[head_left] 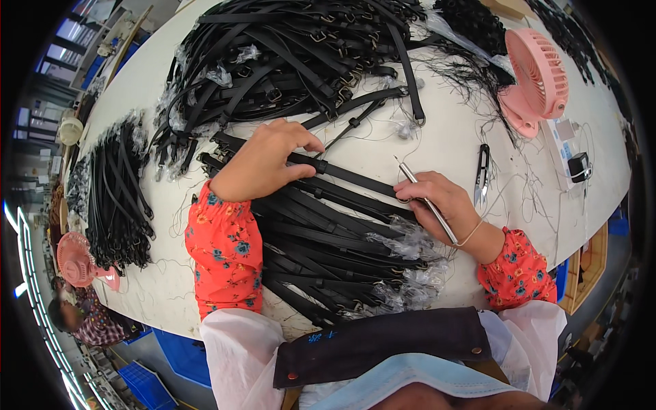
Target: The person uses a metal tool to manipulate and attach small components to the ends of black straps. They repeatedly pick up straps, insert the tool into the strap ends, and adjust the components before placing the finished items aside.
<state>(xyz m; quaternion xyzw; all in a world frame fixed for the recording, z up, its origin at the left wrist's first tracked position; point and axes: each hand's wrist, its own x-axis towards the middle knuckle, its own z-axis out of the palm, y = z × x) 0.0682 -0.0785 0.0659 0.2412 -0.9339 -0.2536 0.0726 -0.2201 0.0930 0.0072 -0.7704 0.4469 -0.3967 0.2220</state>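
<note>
My right hand [441, 201] grips a slim silver pen-shaped tool [408, 172], its thin tip pointing up and away. The fingertips of that hand also touch the right end of a black strap [355, 178], perhaps pinching it. Over the strap's left part is my left hand [266, 160], thumb and fingers apart around a black loop on it; any contact is partly hidden. Beneath and nearer to me lies a pile of similar black straps [321, 236], their right ends wrapped in clear plastic [413, 283].
A big heap of buckled black straps [294, 61] covers the far table. Another bundle [116, 198] lies left. At right are black-handled thread snips [482, 171], a pink fan [536, 75] and a white power strip [559, 154] with a black plug. Loose threads are scattered about.
</note>
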